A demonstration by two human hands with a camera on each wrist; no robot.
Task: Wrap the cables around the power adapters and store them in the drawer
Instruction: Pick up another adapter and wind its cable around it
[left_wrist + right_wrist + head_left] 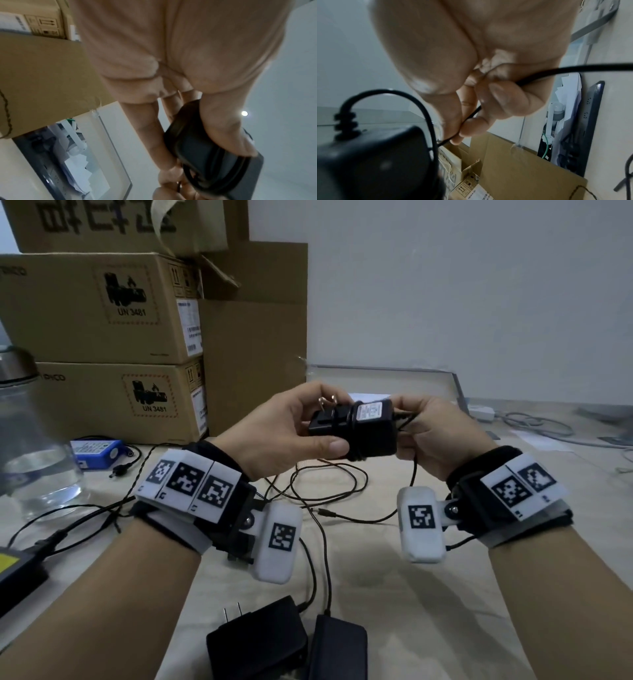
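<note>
A black power adapter [356, 429] with metal prongs is held up over the table. My left hand [291, 428] grips its plug end, thumb along the near side; in the left wrist view the adapter [205, 155] has cable turns around it. My right hand [428, 433] pinches the adapter's thin black cable [471, 116] just beside the adapter [373, 159], and the cable [412, 470] hangs down to the table. Two more black adapters [260, 638] [337, 648] lie at the near edge with loose cables [322, 559].
Stacked cardboard boxes [102, 313] stand at the back left. A glass jar [30, 433], a blue battery pack [97, 451] and a dark brick [17, 570] sit on the left. An open drawer [56, 155] with papers shows in the wrist views. White cables [534, 422] lie at the right.
</note>
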